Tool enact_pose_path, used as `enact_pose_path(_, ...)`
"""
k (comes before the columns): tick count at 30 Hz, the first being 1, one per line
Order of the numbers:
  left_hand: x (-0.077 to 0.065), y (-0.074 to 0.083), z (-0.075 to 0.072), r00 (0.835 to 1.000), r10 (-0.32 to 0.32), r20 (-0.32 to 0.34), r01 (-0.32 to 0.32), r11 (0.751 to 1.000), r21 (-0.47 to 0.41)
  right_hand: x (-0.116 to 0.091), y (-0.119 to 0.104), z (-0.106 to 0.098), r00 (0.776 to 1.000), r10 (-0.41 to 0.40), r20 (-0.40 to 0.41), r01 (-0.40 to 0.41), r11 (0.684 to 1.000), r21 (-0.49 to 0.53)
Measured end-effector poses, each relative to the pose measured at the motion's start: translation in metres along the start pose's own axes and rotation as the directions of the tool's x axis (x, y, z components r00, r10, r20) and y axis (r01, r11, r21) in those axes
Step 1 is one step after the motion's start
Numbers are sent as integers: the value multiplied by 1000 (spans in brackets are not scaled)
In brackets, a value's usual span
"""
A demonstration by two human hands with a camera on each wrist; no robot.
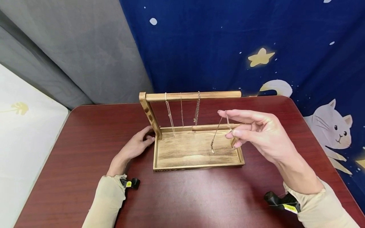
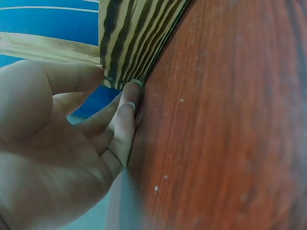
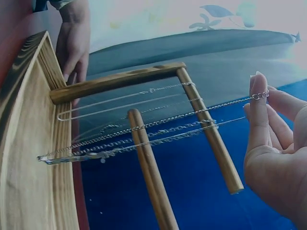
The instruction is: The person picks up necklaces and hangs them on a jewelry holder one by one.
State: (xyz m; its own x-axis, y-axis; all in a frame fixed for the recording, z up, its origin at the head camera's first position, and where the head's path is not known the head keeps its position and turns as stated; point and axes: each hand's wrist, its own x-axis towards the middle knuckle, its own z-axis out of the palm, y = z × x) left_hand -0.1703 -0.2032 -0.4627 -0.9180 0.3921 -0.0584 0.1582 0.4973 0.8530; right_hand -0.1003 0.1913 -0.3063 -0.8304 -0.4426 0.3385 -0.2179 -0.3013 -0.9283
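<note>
My right hand [image 1: 259,133] is raised over the right side of a wooden jewelry stand [image 1: 196,166]. A thin necklace [image 1: 216,134] hangs in a loop from its fingers, the thumb below the index finger at the chain. In the right wrist view the chain [image 3: 225,103] passes over a fingertip, with small rings at its end. My left hand [image 1: 137,145] grips the stand's back left corner. In the left wrist view its thumb and fingers lie at opposite edges of the striped wooden end [image 2: 139,38]. Several necklaces, one a thicker chain [image 1: 197,109], hang from the top bar [image 1: 216,94].
A lower bar [image 1: 211,127] runs along the stand's right half, its left end free. The stand's shallow tray sits on a reddish-brown table [image 1: 94,142]. Behind are a grey curtain [image 1: 85,47] and a blue curtain [image 1: 199,47] with star and cat pictures.
</note>
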Motion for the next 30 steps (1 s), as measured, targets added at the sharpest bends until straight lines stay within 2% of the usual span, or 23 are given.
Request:
enact_pose_path(5,1,-1,1,1000,-1,-1,1,1000,-1,-3,-7,-3,999,21,-44,-23,999,-45)
enact_pose_path(8,2,-2,1,1000,1,2,-1,1000,-6,-6,-10,-6,998,8,-57,-10,999,-47)
enact_pose_path(17,-1,-1,0,998,46,40,-42,995,-87,-12,-19,-15,996,-65,-57,65,998,-5)
enact_pose_path(30,0,0,1,999,30,35,-27,995,-93,-20,-31,-26,987,-139,-77,145,986,81)
